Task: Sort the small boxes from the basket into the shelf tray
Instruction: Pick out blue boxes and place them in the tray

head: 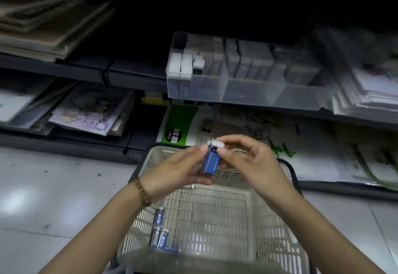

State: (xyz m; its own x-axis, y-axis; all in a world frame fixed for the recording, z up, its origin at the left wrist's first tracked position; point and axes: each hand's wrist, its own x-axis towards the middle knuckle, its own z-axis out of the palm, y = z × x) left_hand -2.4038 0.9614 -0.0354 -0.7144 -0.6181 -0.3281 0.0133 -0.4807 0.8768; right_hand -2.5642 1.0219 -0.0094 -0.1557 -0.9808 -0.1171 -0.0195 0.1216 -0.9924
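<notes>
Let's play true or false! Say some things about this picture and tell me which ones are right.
1. The left hand and right hand hold one small blue box. True.
2. More blue boxes lie in the beige basket. True.
3. The beige basket is full to the top. False: only a few boxes lie in it.
4. The clear shelf tray sits on the floor. False: it stands on a shelf.
5. The bracelet is on the right wrist. False: it is on the left wrist.
</notes>
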